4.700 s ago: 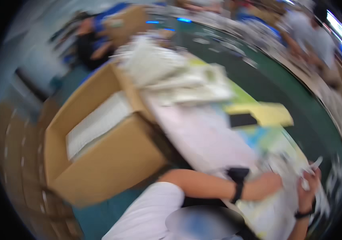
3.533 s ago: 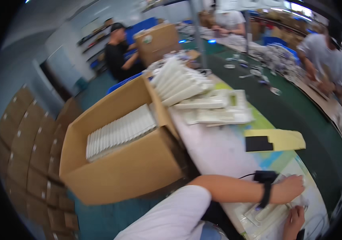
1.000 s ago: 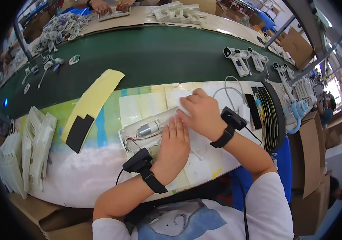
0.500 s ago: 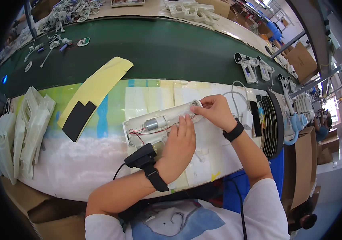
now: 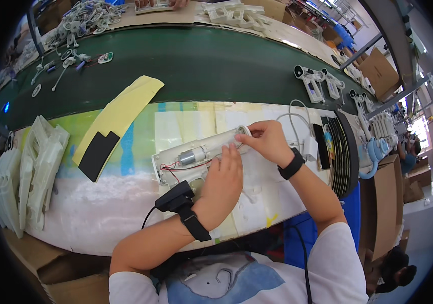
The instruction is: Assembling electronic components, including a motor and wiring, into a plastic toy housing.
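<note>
A white plastic housing half (image 5: 168, 156) lies on the table in front of me, with a silver cylindrical motor (image 5: 191, 156) in it. Red and black wires (image 5: 168, 166) run from the motor along the shell. My right hand (image 5: 268, 142) pinches the round far-right end of the housing between thumb and fingers. Along its near edge, my left hand (image 5: 224, 177) rests with fingers stretched out, the tips touching the shell near the wires; its thumb is hidden. A black strap with a small box (image 5: 177, 196) sits on my left wrist, and a black band (image 5: 291, 163) on the right.
Yellow backing paper with a black foam pad (image 5: 99, 156) lies left of the housing, beside stacked translucent shells (image 5: 42, 162). A white adapter (image 5: 309, 148) and black strips (image 5: 342, 157) are at right. Beyond runs a green conveyor (image 5: 191, 61) carrying white assemblies (image 5: 311, 81). Another person's hands (image 5: 178, 4) show at the top.
Another person's hands have come into view at the far side. The view has shifted slightly. My hands keep nearly the same hold on the housing.
</note>
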{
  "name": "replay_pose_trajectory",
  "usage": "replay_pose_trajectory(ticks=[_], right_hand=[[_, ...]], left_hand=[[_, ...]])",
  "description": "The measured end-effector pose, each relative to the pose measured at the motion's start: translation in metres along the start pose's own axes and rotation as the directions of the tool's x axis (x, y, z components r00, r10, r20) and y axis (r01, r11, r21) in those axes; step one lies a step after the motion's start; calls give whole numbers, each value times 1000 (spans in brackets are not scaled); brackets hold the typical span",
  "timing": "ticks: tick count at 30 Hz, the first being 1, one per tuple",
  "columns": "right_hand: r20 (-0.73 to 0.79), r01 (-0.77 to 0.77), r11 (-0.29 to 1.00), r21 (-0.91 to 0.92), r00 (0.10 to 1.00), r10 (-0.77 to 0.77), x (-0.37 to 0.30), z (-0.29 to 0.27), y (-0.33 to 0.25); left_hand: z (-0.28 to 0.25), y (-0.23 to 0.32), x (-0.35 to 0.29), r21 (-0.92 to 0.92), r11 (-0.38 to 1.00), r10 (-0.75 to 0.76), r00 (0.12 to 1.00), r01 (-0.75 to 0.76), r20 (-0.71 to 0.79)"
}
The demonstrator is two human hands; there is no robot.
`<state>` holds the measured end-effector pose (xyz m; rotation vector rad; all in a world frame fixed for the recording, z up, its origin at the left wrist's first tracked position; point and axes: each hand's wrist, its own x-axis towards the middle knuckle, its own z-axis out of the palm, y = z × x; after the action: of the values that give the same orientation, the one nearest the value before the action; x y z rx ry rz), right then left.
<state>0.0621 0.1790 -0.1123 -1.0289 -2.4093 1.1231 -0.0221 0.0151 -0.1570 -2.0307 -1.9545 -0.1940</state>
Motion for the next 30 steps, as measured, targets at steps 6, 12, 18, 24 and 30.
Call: replay_pose_trajectory(ticks=[6,12,18,24,30], right_hand=[[36,15,999,-49,999,-13,5,-2,19],[19,31,999,33,999,-31,7,9,24],[-56,177,967,-180,980,-190,7,-11,25],[108,498,852,-161,867,-486,31,8,-94],[516,786,607,-118,571,-639,116,181,-131]], left_hand=[[-6,-1,3,1,1000,15,1000,-15,8],[0,-2,1,-39,999,-8,1000,8,6],[-36,-4,-16,-351,936,-39,998,22,-43],[-69,-175,-73,-268,787,-545,830,555,117],[3,-207,-106,-284,760,-617,786,585,-34]])
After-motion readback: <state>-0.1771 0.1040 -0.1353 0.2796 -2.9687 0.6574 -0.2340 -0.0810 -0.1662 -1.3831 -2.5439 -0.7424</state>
